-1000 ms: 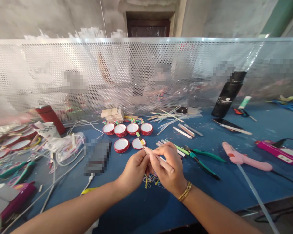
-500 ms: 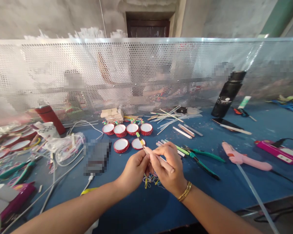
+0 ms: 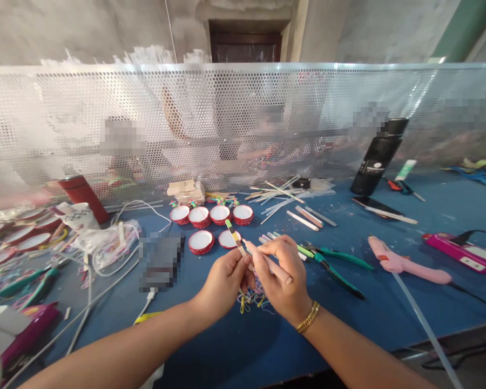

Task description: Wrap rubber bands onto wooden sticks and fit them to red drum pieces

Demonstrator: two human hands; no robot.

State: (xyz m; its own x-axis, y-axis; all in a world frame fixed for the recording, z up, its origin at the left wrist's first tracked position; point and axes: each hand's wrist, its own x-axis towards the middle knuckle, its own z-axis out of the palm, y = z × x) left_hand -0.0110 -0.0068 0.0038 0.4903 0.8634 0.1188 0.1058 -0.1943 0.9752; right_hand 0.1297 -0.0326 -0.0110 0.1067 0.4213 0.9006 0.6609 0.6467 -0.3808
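Observation:
My left hand pinches a thin flat stick banded in green, black, yellow and brown at its upper end. Held like a pen in my right hand is a pale pink marker, its tip close beside the stick. Whether tip and stick touch I cannot tell. Coloured threads lie on the table below my hands. Small red-rimmed white drums stand in rows just beyond. More markers lie to the right of my right hand, partly hidden by it.
Green-handled pliers and a pink glue gun lie on the right. A black bottle stands behind them, a red bottle on the left. Cables and a dark device lie left of my hands. A perforated metal screen runs along the back.
The marker's tip has shifted slightly right, away from the coloured bands, with my right hand. More of the stick's brown part shows. My left hand stays nearly still.

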